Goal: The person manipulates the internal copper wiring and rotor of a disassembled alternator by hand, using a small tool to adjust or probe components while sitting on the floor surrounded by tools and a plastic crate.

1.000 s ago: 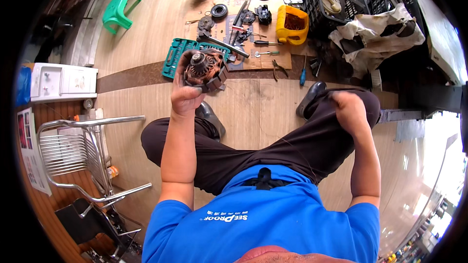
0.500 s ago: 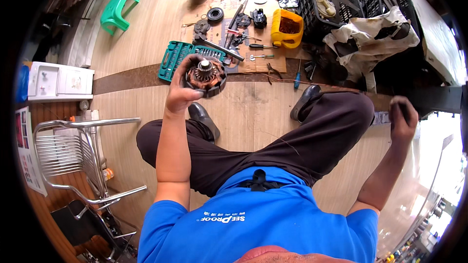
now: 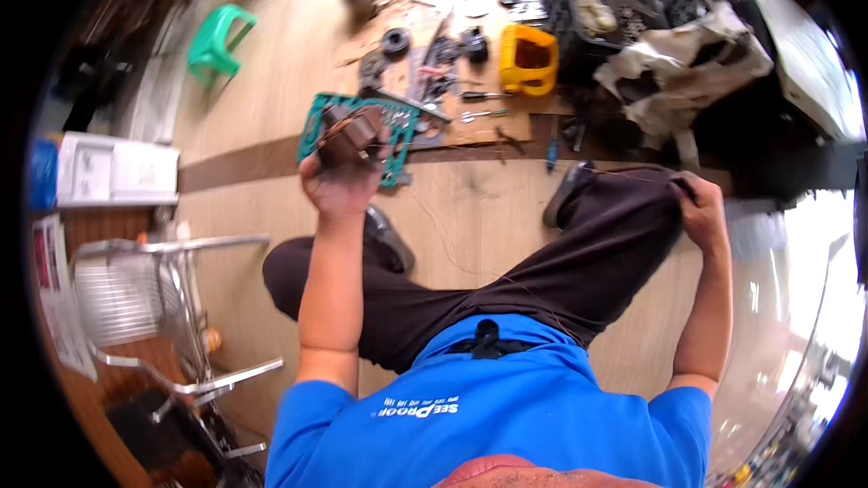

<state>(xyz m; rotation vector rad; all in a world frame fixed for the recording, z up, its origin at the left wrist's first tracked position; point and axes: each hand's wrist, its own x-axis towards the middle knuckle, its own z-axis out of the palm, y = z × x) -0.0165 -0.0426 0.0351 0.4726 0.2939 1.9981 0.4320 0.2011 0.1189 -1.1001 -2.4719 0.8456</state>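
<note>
My left hand [image 3: 339,188] is raised and closed around a motor armature [image 3: 354,133], its dark core and copper windings smeared by motion. It is held above an open teal tool case [image 3: 395,149], which it partly covers. My right hand [image 3: 705,208] is at my right knee, fingers curled against the dark trouser leg [image 3: 624,217]; some of the fingertips are hidden. A thin wire or thread trails over the floor between my legs.
Beyond my feet, cardboard [image 3: 484,129] bears several tools and dark machine parts. A yellow cut-open container [image 3: 509,77] stands beside black crates [image 3: 579,32]. A stained cloth [image 3: 674,81] drapes at the right. To the left are a green stool [image 3: 210,50] and a metal chair [image 3: 172,248].
My left hand has turned the armature over and shifted slightly down. My right hand has moved left from beside the knee onto it. The view has shifted a little.
</note>
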